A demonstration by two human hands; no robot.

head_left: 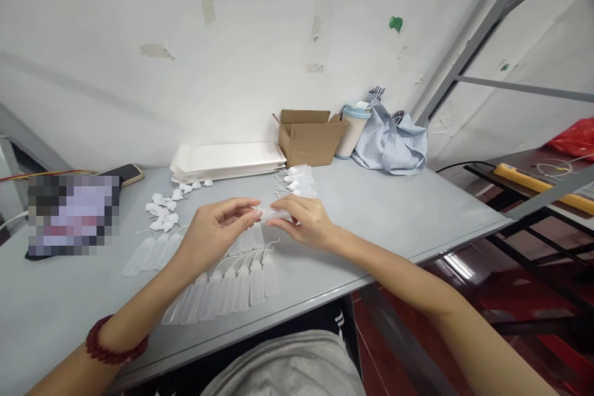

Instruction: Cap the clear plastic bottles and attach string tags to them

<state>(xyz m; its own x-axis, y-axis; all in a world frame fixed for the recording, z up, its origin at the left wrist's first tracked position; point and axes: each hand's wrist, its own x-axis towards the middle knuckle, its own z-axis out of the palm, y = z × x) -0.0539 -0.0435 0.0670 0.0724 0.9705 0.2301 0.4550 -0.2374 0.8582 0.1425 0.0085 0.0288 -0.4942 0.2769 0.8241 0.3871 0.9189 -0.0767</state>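
Both hands meet over the middle of the grey table (394, 210). My right hand (304, 219) grips a small clear plastic bottle (275, 215) lying sideways. My left hand (218, 232) pinches the bottle's left end with thumb and fingertips; a dark red bead bracelet (111, 346) sits on that wrist. Just below the hands lies a row of several clear bottles (227, 288) side by side. More clear bottles (148, 252) lie to the left. A scatter of small white caps (164, 207) rests beyond the left hand. Another pile of bottles (297, 182) lies beyond the right hand.
A stack of white paper bags (227, 161) and an open cardboard box (309, 136) stand at the wall. A cup (353, 130) and a light blue cloth (394, 139) sit at the back right. A phone (123, 174) lies at left. Metal shelving (533, 198) stands right.
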